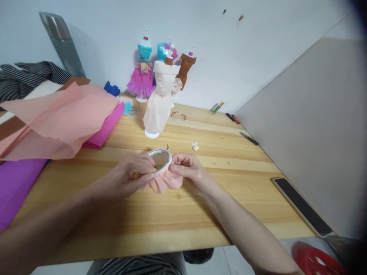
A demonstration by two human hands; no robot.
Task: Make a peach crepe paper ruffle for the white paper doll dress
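Note:
A white ring, like a tape roll, (169, 157) is held up over the wooden table, with gathered pink paper (163, 183) hanging along its near edge. My left hand (130, 175) pinches the ring's left side, thumb in front and fingers partly behind. On the right side, my right hand (189, 168) pinches the pink paper close against the ring. Beyond the hands stands a small dress form in a cream paper dress (163, 91).
Pink sheets (74, 114) and purple paper (20, 183) cover the table's left. Small dressed forms (142, 76) stand by the wall. Scissors (249, 138), paper scraps (195, 146) and a bracelet (178, 116) lie beyond the hands; a phone (302, 206) lies at right.

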